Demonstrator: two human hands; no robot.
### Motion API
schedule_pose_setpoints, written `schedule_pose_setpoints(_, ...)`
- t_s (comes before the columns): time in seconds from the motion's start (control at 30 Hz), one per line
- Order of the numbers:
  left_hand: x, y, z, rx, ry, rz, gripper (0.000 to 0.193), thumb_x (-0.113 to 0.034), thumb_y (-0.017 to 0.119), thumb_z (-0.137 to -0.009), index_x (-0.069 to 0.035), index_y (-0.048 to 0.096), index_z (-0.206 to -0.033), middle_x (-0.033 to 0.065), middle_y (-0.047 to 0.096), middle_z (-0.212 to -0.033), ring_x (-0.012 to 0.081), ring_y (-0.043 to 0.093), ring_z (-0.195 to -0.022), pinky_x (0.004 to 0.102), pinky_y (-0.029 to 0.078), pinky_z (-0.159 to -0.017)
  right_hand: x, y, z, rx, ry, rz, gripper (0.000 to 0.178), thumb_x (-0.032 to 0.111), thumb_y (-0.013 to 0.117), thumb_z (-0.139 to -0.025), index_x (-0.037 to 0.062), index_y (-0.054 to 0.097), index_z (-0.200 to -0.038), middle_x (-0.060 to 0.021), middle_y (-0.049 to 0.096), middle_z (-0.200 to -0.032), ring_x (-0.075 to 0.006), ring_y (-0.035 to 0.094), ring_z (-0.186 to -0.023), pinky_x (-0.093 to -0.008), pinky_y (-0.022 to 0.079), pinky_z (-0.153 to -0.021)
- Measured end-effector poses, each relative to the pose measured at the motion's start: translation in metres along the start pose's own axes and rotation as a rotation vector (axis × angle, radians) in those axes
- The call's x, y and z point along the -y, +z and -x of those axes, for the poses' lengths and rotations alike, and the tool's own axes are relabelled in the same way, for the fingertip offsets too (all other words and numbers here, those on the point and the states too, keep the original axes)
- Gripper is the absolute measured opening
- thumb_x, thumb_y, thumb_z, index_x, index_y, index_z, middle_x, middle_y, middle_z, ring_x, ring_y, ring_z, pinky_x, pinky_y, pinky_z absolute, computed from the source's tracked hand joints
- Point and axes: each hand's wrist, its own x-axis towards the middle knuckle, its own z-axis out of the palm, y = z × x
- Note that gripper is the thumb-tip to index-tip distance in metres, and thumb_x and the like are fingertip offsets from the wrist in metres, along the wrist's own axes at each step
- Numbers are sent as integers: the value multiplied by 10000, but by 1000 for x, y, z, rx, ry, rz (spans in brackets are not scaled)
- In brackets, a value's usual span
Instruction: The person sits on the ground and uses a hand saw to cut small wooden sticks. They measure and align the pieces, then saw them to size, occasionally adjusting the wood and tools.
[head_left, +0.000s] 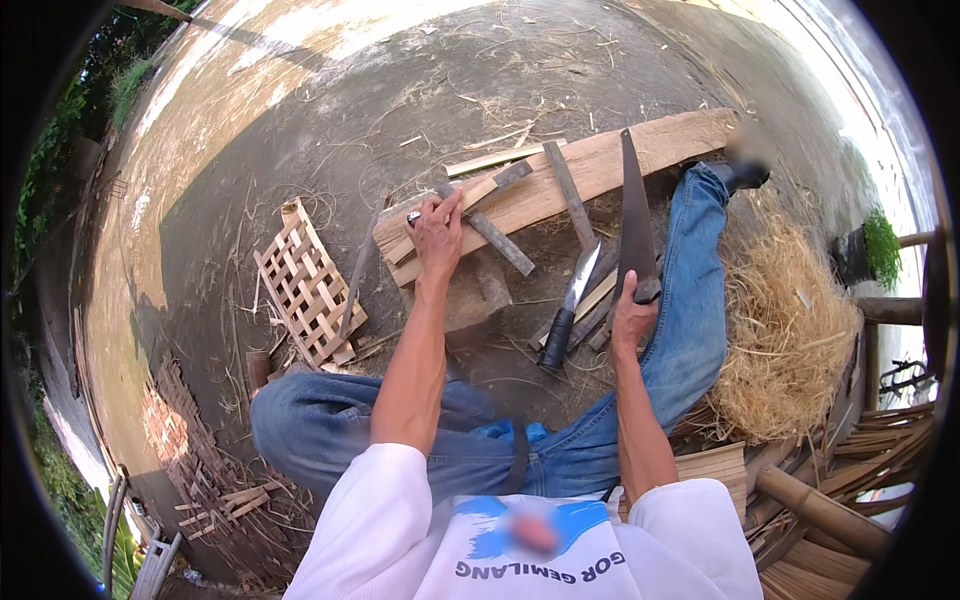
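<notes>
My left hand [436,232] is closed on a short wooden strip [480,192], pressing it down against a long wooden plank [690,135]. Under and across that strip lies a grey wooden stick [503,244], its near end jutting past the plank's edge. On the right, my right hand [632,315] grips the handle end of a handsaw [636,220], whose dark blade points away from me with its tip over the plank. Between my hands rests a large knife [572,300] with a bright blade and black handle. A second grey stick [568,190] leans across the plank.
A woven slatted panel [303,285] lies to the left. Beside my right leg is a heap of pale shavings [785,330]. Bamboo poles [820,505] stand at the lower right, a potted plant [868,248] at the far right. Thin scraps litter the ground.
</notes>
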Motion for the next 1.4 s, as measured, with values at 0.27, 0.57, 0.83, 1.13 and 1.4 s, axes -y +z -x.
schedule_pose_setpoints(0.27, 2, -6, 3, 77, 24, -73, 340, -438, 705, -942, -286, 759, -1241, 27, 576, -1040, 245, 568, -1037, 498, 361, -995, 78, -38, 3, 255, -183, -243, 190, 146, 740, -947, -16, 709, -1042, -100, 658, -861, -193, 625, -776, -351, 489, -716)
schedule_pose_setpoints(0.57, 5, -2, 1, 79, 57, -109, 341, -432, 698, -949, -288, 755, -1253, 18, 563, -1021, 236, 539, -1026, 485, 358, -971, 63, -10, 12, 468, -286, -232, 167, 87, 735, -898, 13, 742, -1048, -91, 549, -773, -211, 557, -682, -357, 446, -634)
schedule_pose_setpoints(0.83, 0, -5, 2, 86, 79, -165, 345, -417, 682, -965, -268, 747, -1268, 26, 576, -1020, 236, 549, -1020, 463, 346, -979, 57, -24, 17, 550, -412, -186, 289, 59, 745, -869, 78, 761, -1157, -82, 498, -745, -207, 519, -656, -351, 433, -618)
schedule_pose_setpoints(1.13, -2, -5, 3, 95, 87, -186, 334, -412, 648, -988, -262, 739, -1273, 30, 575, -1034, 247, 554, -1056, 483, 340, -987, 67, 4, 6, 638, -407, -55, 342, 117, 726, -882, 177, 754, -1218, -94, 470, -772, -242, 532, -687, -369, 440, -636)
schedule_pose_setpoints(1.4, -5, -9, 4, 118, 57, -196, 336, -416, 652, -986, -277, 733, -1282, 34, 591, -1067, 253, 554, -1076, 474, 345, -976, 50, -21, 9, 673, -384, -23, 332, 181, 719, -894, 185, 750, -1224, -104, 482, -773, -272, 550, -680, -393, 444, -628)
